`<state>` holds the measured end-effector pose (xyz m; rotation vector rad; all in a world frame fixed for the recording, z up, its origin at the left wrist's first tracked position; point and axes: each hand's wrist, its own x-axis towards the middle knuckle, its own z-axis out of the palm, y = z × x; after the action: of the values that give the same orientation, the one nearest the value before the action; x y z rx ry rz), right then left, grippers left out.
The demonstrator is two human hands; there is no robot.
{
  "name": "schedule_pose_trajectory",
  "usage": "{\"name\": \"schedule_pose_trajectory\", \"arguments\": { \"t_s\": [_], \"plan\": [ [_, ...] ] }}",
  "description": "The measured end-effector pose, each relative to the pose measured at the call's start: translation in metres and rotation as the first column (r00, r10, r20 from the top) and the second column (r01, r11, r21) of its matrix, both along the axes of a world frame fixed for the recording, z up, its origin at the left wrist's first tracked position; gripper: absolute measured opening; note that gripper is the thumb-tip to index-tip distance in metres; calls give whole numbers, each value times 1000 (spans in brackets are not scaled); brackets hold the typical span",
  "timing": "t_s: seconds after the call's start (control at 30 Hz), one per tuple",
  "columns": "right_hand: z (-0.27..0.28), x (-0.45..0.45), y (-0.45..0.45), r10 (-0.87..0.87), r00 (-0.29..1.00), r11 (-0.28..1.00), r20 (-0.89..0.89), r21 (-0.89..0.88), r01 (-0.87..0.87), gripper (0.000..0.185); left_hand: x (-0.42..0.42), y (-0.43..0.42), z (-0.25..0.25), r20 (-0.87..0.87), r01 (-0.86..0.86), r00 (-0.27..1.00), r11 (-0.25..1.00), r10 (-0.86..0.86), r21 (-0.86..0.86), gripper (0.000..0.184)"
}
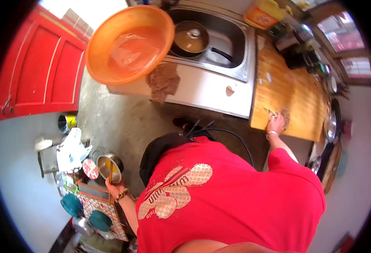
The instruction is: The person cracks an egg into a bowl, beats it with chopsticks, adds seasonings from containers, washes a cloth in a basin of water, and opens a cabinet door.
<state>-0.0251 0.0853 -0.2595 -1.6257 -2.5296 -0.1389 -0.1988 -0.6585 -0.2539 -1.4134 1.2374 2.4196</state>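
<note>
My left hand [115,188] is closed on the near rim of a metal bowl [117,161] at the lower left. Yellow liquid [105,163] lies in the bowl, and a pair of chopsticks [111,172] leans in it. Out to the right, my right hand [277,123] rests near the front edge of a wooden board [293,90]. Its fingers curl down over a small pale and brownish thing, too blurred to name. A darker, damp-looking patch shows on the wood beside the fingers.
A large orange basin [97,63] stands left of the steel sink [242,69], which holds a lidded pan [189,39]. A brown rag [163,80] hangs over the counter edge. A yellow jug [263,13] and several jars line the back right. The red door [46,63] is at left.
</note>
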Motion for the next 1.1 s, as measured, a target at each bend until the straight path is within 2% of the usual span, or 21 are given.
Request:
{"name": "schedule_pose_trajectory", "arguments": {
  "t_s": [0.13, 0.17, 0.23, 0.3, 0.33, 0.37, 0.43, 0.47, 0.5, 0.57, 0.6, 0.67, 0.7, 0.73, 0.77, 0.8, 0.9, 0.97, 1.0, 1.07, 1.1],
  "plan": [
    [0, 20, 8, -25, 1000, 999, -7, -35, 25, 33, 2, -2, 0, -9, 12, 1000, 1000, -12, 17, 30],
    [1, 13, 27, -237, 884, 937, -403, -334, 100, 31, 2, 1, 2, -2, 0, 1000, 1000, 0, 8, 31],
    [12, -20, 56, -468, 587, 830, -661, -557, 34, 30, 5, 7, 17, 37, 15, 999, 1000, -14, -12, 32],
    [2, -65, 105, -451, 407, 844, -794, -528, -95, 37, 6, 14, 31, 112, 54, 993, 997, -48, -50, 35],
    [-13, -93, 139, -467, 200, 829, -861, -506, -239, 44, 9, 0, 22, 119, 61, 991, 998, -57, -31, 35],
    [0, -113, 160, -194, 700, 894, -688, -417, -163, 45, 12, 4, 29, 115, 71, 991, 997, -67, -32, 35],
    [44, -172, 130, -54, 949, 956, -311, -289, -41, 45, 10, 26, 51, 67, 37, 997, 997, -32, -72, 35],
    [7, -184, 152, -14, 980, 941, -198, -333, -53, 46, 10, 10, 36, 41, 15, 999, 997, -12, -81, 35],
    [-28, -189, 172, 26, 997, 923, -79, -381, -54, 47, 12, -16, 17, 21, -2, 1000, 996, 4, -91, 35],
    [7, -184, 91, 54, 998, 988, 7, -145, -53, 48, 11, -8, 21, 0, -14, 1000, 998, 14, -66, 32],
    [13, -172, 89, 48, 999, 990, 4, -136, -47, 48, 9, -9, 17, 2, 0, 1000, 998, 0, -62, 32],
    [25, -151, 113, 318, 947, 914, -35, -255, -316, 48, 10, -4, 13, 14, 28, 1000, 996, -27, -82, 33],
    [24, -138, 138, 341, 939, 918, 52, -231, -321, 50, 7, 2, 14, 27, 58, 998, 992, -56, -109, 34],
    [13, -122, 167, 152, 971, 974, 184, -196, -115, 51, 3, -4, 5, 53, 61, 997, 997, -59, -41, 34],
    [-1, -94, 220, -121, 988, 909, 92, -391, 148, 52, 2, -3, -3, 56, 66, 996, 997, -64, -44, 34],
    [-13, -57, 246, -261, 962, 884, 79, -381, 271, 50, -2, -5, -9, 22, 76, 997, 996, -75, -36, 34],
    [-42, 59, 236, -426, 896, 899, 123, -54, 435, 49, -14, 14, -5, -36, 146, 988, 989, -147, -27, 37],
    [-43, 73, 196, -490, 870, 871, -47, 2, 491, 40, -15, 30, 0, 28, 80, 997, 996, -78, -49, 40],
    [-37, 60, 169, -348, 937, 936, 36, 76, 344, 34, -16, 51, 7, -8, 67, 998, 997, -67, -44, 40],
    [-8, 24, 118, -210, 834, 916, -510, -400, -13, 35, -13, 57, 2, -114, 108, 988, 994, -107, 1, 36],
    [-3, 8, 85, 39, 825, 941, -564, -257, -220, 35, -11, 70, 5, -147, 78, 986, 997, -81, -26, 36]
  ]
}}
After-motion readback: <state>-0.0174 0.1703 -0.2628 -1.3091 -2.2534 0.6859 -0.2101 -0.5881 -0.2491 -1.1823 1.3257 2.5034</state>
